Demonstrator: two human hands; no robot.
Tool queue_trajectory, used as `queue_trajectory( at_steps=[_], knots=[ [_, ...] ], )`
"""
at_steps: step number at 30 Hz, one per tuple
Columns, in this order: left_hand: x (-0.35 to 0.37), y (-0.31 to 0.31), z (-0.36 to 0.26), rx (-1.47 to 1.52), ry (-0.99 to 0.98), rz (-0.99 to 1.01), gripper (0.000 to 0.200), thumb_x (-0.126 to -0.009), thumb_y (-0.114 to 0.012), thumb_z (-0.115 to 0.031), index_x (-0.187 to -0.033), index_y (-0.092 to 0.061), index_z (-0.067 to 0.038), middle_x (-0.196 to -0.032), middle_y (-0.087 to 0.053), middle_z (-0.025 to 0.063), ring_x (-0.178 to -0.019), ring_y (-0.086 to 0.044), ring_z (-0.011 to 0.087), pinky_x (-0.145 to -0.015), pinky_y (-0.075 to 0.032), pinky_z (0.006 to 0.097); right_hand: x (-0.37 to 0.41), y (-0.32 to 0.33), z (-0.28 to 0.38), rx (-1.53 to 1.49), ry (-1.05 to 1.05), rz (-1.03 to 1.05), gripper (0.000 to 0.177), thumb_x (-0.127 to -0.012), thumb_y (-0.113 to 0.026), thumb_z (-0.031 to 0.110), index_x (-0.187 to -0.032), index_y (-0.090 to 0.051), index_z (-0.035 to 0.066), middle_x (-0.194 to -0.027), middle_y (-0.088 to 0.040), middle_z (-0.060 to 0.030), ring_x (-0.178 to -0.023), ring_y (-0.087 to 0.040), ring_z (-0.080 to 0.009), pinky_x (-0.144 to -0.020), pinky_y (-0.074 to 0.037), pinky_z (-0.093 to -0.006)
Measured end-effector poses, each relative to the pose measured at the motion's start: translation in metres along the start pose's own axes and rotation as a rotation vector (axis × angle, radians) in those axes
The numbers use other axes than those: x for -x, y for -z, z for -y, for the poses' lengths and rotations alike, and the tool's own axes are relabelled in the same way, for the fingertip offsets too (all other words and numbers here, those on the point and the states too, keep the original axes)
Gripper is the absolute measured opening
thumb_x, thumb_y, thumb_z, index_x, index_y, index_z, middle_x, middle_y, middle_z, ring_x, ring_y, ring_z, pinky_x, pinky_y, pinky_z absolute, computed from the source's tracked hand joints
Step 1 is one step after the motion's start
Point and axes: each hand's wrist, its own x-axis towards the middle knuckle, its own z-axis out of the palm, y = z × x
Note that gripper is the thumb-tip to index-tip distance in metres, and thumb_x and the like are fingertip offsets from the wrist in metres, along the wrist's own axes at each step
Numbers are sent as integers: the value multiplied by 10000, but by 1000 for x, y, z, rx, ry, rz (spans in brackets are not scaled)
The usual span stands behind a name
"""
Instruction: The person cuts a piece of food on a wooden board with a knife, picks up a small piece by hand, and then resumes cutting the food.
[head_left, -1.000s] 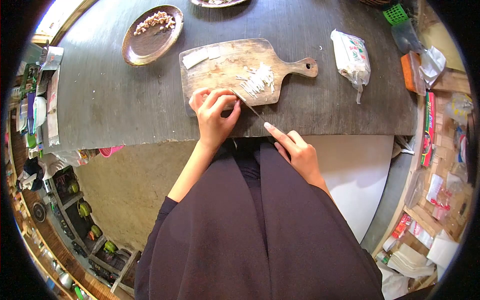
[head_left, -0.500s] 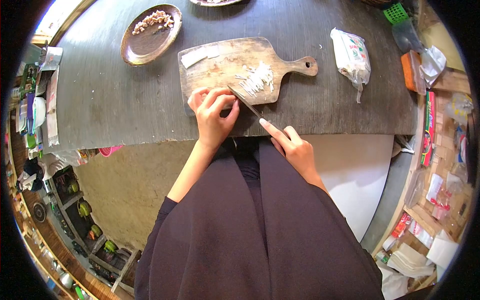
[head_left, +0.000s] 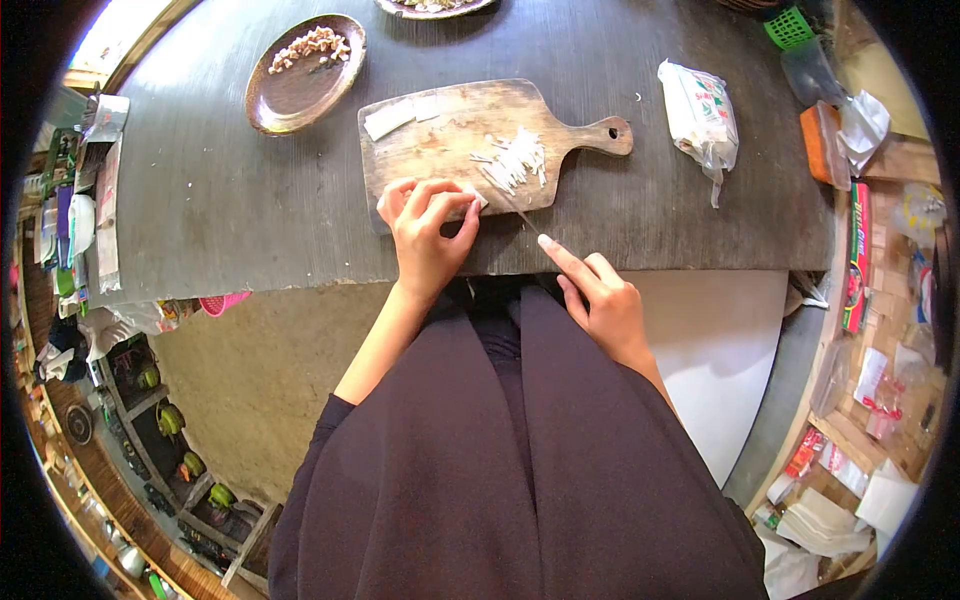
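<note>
On a wooden cutting board (head_left: pixel 450 150), my left hand (head_left: pixel 428 225) pinches a small pale piece (head_left: pixel 481 199) near the front edge, most of it hidden by the fingers. My right hand (head_left: pixel 600 300) grips a knife (head_left: pixel 520 213), its index finger stretched along the blade's back; the handle is hidden in the palm. The blade points up and left, just right of the pale piece. Thin white strips (head_left: pixel 513 160) lie in a loose pile beyond the blade. Flat white slices (head_left: pixel 400 115) rest at the board's far left corner.
A brown plate (head_left: pixel 290 100) with chopped pieces stands at the back left of the dark table (head_left: pixel 250 210). Another plate (head_left: pixel 435 12) is cut off at the top. A white plastic bag (head_left: pixel 698 115) and an orange container (head_left: pixel 822 145) are on the right.
My right hand has moved slightly right with the knife, drawing the blade away from my left fingers. The pale piece now shows at the left fingertips. The whole view has shifted slightly.
</note>
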Motion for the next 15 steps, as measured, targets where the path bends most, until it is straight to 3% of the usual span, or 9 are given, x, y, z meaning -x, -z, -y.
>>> queue_trajectory(
  at_steps=[2, 8, 10, 15],
  knots=[
    [3, -2, 4, 11, 3, 2, 161, -747, -846, -139, -873, -750, -171, -1002, -711, -58, -1088, -552, 277, -988, -357, 435, 2, 3, 3, -12, 12, 20, 564, -935, -705, 123, -1442, -617, 354, -835, -568, -57, -633, -607, -253, -610, -535, -391],
    [4, -1, 7, 28, -6, 14, 160, -739, -840, -126, -848, -726, -155, -1006, -713, -55, -1096, -553, 281, -993, -356, 438, 4, -1, 8, -34, -12, 79, 532, -965, -685, 143, -1448, -610, 355, -823, -548, -65, -650, -615, -270, -634, -541, -406],
    [3, -1, 7, 29, -9, 11, 162, -737, -840, -126, -849, -726, -155, -1006, -713, -54, -1095, -553, 282, -995, -356, 438, 4, -3, 4, -24, 39, 46, 547, -976, -669, 211, -1478, -557, 399, -824, -554, -69, -617, -653, -289, -556, -547, -428],
    [3, -2, 7, 28, -8, 9, 167, -733, -839, -124, -853, -727, -153, -1006, -714, -52, -1094, -555, 286, -999, -356, 439, 4, -4, 4, 19, 48, 42, 542, -977, -668, 217, -1476, -559, 398, -838, -555, -70, -613, -651, -288, -558, -547, -425]
  ],
)
